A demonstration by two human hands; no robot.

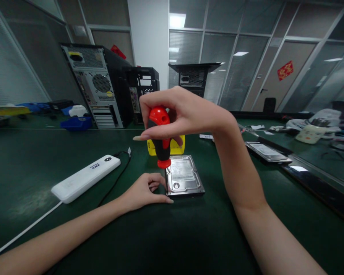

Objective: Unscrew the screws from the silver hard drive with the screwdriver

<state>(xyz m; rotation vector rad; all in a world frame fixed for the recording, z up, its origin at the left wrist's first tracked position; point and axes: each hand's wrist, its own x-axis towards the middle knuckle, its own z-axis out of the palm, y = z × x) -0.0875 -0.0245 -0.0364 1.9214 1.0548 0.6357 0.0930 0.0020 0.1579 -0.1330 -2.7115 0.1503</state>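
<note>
A silver hard drive (186, 173) lies flat on the green table mat (183, 233). Held upright over its left side is a screwdriver (162, 151) with a red and black handle. My right hand (186, 110) is closed around the top of that handle. The screwdriver's shaft reaches down to the drive's near left corner; whether the tip sits in a screw is too small to tell. My left hand (149, 191) grips the same corner, thumb along the front edge and bent fingers at the left side. Just behind the drive stands a yellow object (180, 145), partly hidden by my right hand.
A white power strip (86, 177) with cables lies on the left. Computer cases (99, 84) stand at the back, near a blue bin (76, 123). Another hard drive (266, 151) is on the right, close to a long dark strip (321, 187) and a cream-coloured container (311, 133).
</note>
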